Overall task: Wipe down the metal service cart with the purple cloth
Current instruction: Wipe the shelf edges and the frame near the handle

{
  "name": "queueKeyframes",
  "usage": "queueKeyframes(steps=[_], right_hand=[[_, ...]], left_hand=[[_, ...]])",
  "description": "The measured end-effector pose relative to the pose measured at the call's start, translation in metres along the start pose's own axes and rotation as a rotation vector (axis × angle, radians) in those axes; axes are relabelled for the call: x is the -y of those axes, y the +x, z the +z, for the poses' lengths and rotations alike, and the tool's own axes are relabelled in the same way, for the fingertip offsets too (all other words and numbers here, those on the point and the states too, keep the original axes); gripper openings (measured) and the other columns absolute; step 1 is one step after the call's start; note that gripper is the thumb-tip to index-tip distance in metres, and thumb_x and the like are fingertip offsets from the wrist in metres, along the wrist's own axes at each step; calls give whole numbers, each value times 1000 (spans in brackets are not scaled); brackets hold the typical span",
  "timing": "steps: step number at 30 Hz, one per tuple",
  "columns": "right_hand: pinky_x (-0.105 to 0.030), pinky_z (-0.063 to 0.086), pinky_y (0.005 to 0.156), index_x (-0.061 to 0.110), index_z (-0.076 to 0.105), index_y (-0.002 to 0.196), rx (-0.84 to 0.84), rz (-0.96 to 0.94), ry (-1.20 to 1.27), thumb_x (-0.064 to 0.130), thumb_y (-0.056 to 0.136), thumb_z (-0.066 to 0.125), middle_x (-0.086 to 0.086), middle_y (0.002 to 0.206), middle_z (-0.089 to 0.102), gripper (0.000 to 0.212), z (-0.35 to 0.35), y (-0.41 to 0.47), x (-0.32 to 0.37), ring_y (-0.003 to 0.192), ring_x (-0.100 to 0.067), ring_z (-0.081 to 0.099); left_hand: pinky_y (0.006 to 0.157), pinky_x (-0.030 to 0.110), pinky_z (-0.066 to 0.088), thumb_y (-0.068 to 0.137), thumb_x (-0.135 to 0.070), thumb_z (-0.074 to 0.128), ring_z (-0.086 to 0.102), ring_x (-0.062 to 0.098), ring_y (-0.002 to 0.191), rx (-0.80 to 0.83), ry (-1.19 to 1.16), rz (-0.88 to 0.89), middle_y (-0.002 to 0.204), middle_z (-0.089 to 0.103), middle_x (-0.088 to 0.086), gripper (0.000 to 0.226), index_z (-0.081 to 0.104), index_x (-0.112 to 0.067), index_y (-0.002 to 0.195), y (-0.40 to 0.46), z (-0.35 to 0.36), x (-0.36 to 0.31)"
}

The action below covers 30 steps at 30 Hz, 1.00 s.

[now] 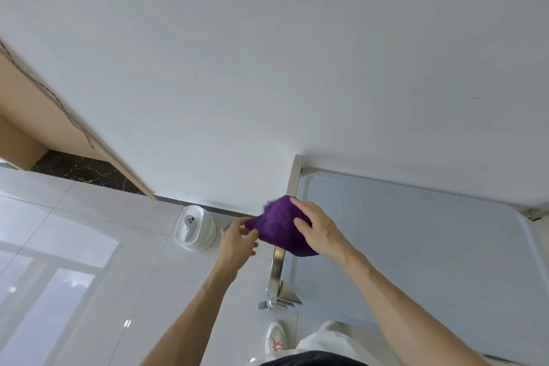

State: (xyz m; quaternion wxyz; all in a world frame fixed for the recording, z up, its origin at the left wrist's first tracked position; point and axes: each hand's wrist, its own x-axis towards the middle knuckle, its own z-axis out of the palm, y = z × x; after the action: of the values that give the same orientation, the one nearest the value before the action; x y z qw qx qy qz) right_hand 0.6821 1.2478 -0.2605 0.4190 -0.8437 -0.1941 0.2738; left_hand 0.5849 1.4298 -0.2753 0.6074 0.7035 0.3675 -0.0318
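Person: dark top at the bottom edge, pale trousers and a white shoe [275, 337] with pink laces below, standing at the near corner of the cart.
Right hand [322, 233]: laid over the purple cloth [280, 224] from the cart side, fingers [300, 206] curled around its bunched top, holding it.
Left hand [237, 236]: at the cloth's left corner, thumb and fingers [248, 221] pinching the hanging edge.
Purple cloth: bunched up, draped across the cart's left rail, part over the tray, part over the floor side.
Metal service cart [416, 241]: flat grey top tray with a raised rim, pushed against the white wall [267, 68].
Rail [292, 181]: shiny steel bar along the tray's left edge, a bracket at its near end.
Floor [89, 246]: glossy white tiles with window glare.
White device [193, 227]: small rounded unit on the floor by the wall, just left of the hands.
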Motion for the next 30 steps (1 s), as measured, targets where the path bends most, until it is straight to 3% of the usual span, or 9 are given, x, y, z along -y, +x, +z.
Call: queueKeyframes(steps=[3,6,8,11,13,17,22,26,30], right_hand=[[-23,38,109,32,45,146,8,82,93,18,102,47,12,146,48,46,-7,-7,-25,131,-8,49],[-11,44,94,39,51,136,17,148,204,18,102,45,11,138,57,40,-9,-10,-40,125,-6,55],[-15,41,99,34,49,139,-16,194,172,20,103,44,8,142,54,39,-9,-8,-53,132,-10,49],[-33,29,117,26,33,153,-5,256,-155,23,104,45,-1,160,31,50,-10,-6,-84,146,-20,29],[-47,28,117,34,15,157,108,298,-479,35,104,43,-4,166,9,60,-9,-5,-102,150,-28,15],[-65,26,110,44,-10,154,231,299,-782,49,100,44,0,165,-17,77,-1,3,-127,151,-36,-4],[-72,27,105,45,-15,152,251,333,-833,56,96,49,-1,163,-24,86,5,8,-151,150,-36,-13],[-72,26,106,45,-17,151,227,320,-844,57,95,50,-2,162,-28,88,11,9,-161,150,-36,-15],[-72,23,108,45,-21,150,236,317,-850,57,96,48,-2,160,-33,89,11,10,-164,150,-36,-18]], left_hand=[[90,40,53,94,-21,60,61,21,103,-62,278,67,122,57,3,42,51,-14,134,2,1,8],[100,43,46,95,-17,58,55,24,113,-176,410,349,131,47,4,41,52,-16,136,-1,15,3],[107,43,40,95,-24,57,47,25,123,-120,531,507,142,42,4,46,49,-20,139,-1,33,-9],[113,43,28,94,-41,52,28,30,140,17,840,543,162,18,10,66,27,-24,153,4,66,-19],[113,45,32,95,-45,48,23,33,144,55,1017,486,165,-1,11,76,9,-25,157,12,82,-18],[79,42,55,95,-33,51,45,35,125,-48,1116,492,164,4,16,74,11,-24,157,31,98,-19],[55,37,48,91,-26,58,60,34,94,-158,1192,560,159,24,20,71,28,-21,155,66,113,-35],[54,35,40,90,-25,53,56,32,94,-122,1217,513,159,21,16,73,20,-25,155,113,129,-63],[64,37,38,90,-24,51,56,31,89,-34,1170,409,140,39,12,56,36,-25,144,164,143,-102]])
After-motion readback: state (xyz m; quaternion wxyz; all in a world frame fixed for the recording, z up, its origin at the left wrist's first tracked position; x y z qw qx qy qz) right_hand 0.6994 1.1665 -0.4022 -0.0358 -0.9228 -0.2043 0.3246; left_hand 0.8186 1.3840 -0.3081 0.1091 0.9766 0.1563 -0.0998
